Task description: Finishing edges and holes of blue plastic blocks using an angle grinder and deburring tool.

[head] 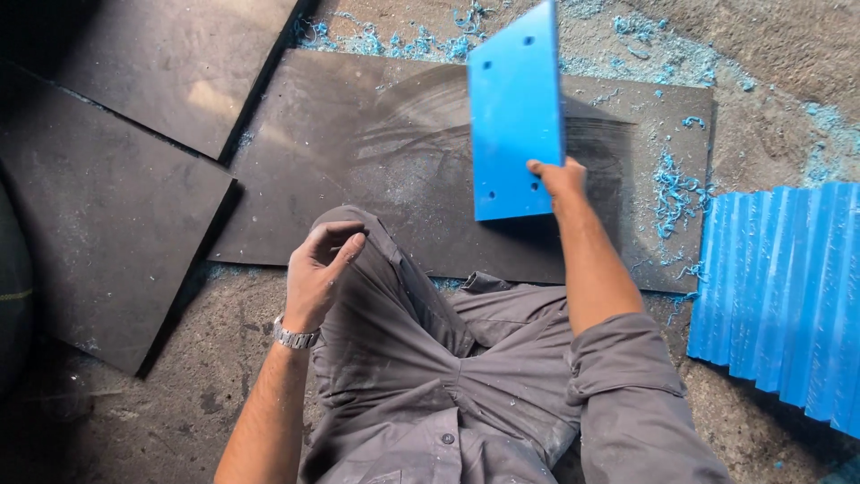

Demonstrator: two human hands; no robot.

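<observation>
My right hand (560,179) grips the lower right corner of a flat blue plastic plate (515,108) with small drilled holes near its corners. The plate is held up above a dark mat (358,152) and looks slightly blurred. My left hand (318,269) rests on my left knee with the fingers loosely curled and nothing in it. A metal watch sits on that wrist. I am crouched in grey work clothes.
A stack of blue plates (784,296) lies fanned out on the floor at the right. Blue shavings (676,184) are scattered over the mat and the concrete. Two more dark sheets (107,215) lie at the left.
</observation>
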